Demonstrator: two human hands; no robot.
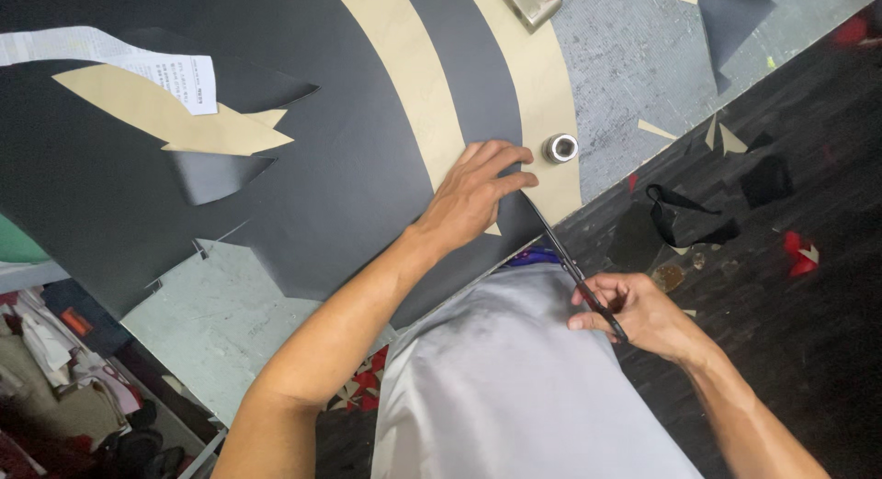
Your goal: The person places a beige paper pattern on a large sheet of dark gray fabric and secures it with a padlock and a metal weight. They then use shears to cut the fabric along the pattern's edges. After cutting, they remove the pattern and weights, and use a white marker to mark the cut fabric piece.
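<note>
A large sheet of black material [303, 167] lies over the grey work table [634, 66], with curved tan paper patterns [432, 102] on top. My left hand [478, 192] presses flat on the black sheet and the tan pattern near the table's edge. My right hand [634, 309] grips a pair of scissors [574, 268] by the handles. The blades point up toward my left hand and cut into the black sheet along the pattern edge.
A small round metal weight [559, 147] and a square metal block [531, 1] rest on the patterns. A white printed paper slip [119, 61] and a tan cut piece [175, 116] lie at the left. Black and red scraps [698, 217] litter the dark floor at the right.
</note>
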